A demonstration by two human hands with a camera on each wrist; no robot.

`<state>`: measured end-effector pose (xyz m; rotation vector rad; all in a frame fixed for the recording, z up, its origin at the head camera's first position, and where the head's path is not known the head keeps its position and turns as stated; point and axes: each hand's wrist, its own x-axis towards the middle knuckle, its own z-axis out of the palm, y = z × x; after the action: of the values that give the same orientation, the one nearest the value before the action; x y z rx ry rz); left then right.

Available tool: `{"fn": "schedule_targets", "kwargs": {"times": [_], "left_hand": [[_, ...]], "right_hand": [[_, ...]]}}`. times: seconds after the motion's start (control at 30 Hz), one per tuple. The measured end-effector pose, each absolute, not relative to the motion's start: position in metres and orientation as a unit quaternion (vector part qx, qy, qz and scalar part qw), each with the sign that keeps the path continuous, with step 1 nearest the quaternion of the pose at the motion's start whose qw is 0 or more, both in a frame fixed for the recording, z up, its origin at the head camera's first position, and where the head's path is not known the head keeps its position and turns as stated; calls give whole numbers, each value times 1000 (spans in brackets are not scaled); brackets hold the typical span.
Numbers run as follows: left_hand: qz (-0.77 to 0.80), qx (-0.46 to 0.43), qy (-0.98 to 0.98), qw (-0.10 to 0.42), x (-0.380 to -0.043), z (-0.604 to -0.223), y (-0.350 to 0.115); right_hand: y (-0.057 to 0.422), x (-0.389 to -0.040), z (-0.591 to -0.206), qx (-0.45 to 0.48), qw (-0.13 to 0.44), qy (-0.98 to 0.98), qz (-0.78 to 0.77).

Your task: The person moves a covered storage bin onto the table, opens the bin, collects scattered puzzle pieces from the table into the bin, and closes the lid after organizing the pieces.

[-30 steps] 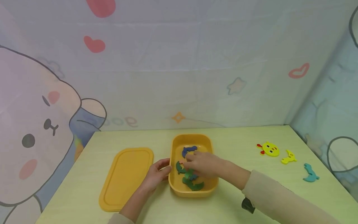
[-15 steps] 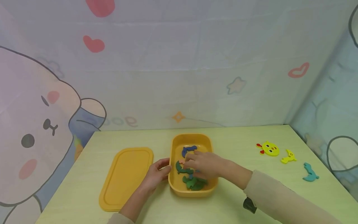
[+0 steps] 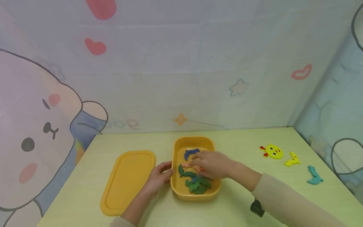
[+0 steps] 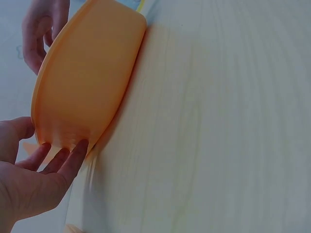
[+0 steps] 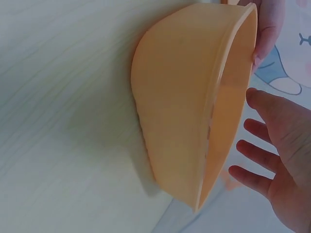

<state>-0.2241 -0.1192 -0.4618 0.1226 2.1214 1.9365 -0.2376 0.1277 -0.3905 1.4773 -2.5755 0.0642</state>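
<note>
currently, your left hand (image 3: pixel 159 176) clamps the orange box (image 3: pixel 195 197) by its left edge; your right hand (image 3: pixel 214 164), fingers apart, hangs over loose pieces (image 3: pixel 195 186) inside, surface (image 3: pixel 241 142) stretching rightward to the yellow face piece (image 3: pixel 274 151).

On the bench (image 3: pixel 241 142) we see the tub (image 3: pixel 195 197) near the middle, toy pieces (image 3: pixel 186 172) inside it, the lid (image 3: pixel 129 181) to its left. Well to its right, three loose pieces (image 3: pixel 274 152) run rightward, each nearer us. Behind hangs a backdrop (image 3: pixel 170 78).
</note>
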Motion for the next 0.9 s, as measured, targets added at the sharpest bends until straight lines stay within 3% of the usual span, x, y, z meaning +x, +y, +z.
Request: {"fn": "schedule_targets", "kwargs": {"times": [0.9], "left_hand": [[667, 37, 732, 135, -225, -463, -119]], "right_hand": [[205, -262, -405, 346, 108, -931, 46]]}}
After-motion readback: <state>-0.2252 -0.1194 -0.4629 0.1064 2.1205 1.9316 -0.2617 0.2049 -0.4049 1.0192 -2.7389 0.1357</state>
